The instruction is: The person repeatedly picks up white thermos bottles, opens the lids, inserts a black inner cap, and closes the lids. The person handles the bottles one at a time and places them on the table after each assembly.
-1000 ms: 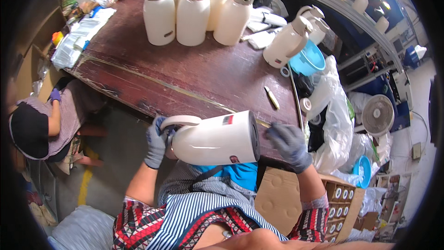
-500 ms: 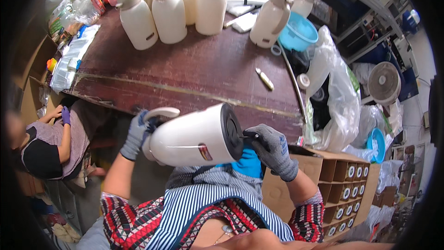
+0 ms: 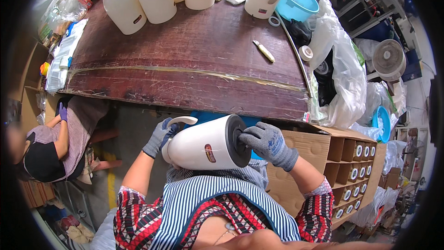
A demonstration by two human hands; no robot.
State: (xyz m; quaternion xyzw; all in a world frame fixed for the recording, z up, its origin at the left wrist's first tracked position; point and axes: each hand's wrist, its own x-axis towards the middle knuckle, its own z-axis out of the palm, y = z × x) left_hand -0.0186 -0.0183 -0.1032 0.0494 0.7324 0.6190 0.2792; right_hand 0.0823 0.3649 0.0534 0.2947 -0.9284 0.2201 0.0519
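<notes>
Jug (image 3: 206,150) sideways betw. hands, below table (image 3: 194,60) edge; box (image 3: 319,157) right.

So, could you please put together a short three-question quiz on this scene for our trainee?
1. True or false: the white jug is held on its side, below the edge of the wooden table.
2. Which hand presses on the jug's black base?
A. the left hand
B. the right hand
C. neither
3. Fill in: both hands wear grey ____.

Key: 1 true; 2 B, with the left hand at the handle end; 3 gloves.
</notes>
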